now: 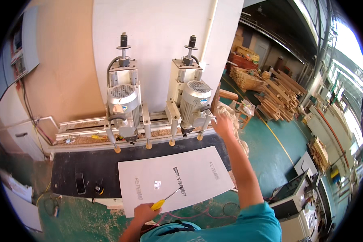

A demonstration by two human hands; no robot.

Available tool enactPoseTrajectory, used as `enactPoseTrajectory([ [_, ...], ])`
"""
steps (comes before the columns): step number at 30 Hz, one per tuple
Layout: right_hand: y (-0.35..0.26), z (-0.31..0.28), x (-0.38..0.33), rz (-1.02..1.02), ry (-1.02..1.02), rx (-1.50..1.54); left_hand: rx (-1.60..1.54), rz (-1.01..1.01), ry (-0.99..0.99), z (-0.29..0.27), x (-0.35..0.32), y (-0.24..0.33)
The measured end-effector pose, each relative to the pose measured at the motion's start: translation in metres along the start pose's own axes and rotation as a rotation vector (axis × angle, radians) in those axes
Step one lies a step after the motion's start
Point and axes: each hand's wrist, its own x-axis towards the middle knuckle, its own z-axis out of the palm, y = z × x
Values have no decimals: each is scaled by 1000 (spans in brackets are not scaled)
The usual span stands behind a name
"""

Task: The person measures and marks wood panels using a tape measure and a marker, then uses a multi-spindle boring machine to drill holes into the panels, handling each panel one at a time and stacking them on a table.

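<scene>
My left hand [144, 210] is closed on a screwdriver with a yellow handle [158, 205], its metal shaft slanting up to the right over a white board [145, 171]. The board carries grey print and lies on the black worktable [64, 169]. A small clear-and-white square piece [157, 185] rests on it. My right hand [224, 122] is stretched forward, its fingers bent in beside the right motor unit [191, 105] of a two-head drilling machine. What those fingers grip is too small to make out. The left motor unit [124, 104] stands apart from both hands.
A phone [80, 183] and a small black-and-yellow item [99, 188] lie on the worktable's left part. Wood shavings [157, 130] cover the machine's rail. Wood planks [280, 94] are piled at the far right. A machine with a dark top [290, 191] stands at right. Hoses run across the floor.
</scene>
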Motion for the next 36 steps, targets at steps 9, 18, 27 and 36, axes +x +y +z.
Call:
enactPoseTrajectory([
  [9, -9, 4, 152, -353, -55, -128, -401, 56, 50, 11, 37, 6],
  [18, 42, 58, 5, -152, 357, 448, -365, -43, -68, 24, 124, 54],
  [27, 145, 286, -212, 932, 145, 461, 11, -148, -118, 47, 185, 94],
  [36, 155, 328, -167, 660, 42, 84, -125, -186, -127, 61, 210, 123],
])
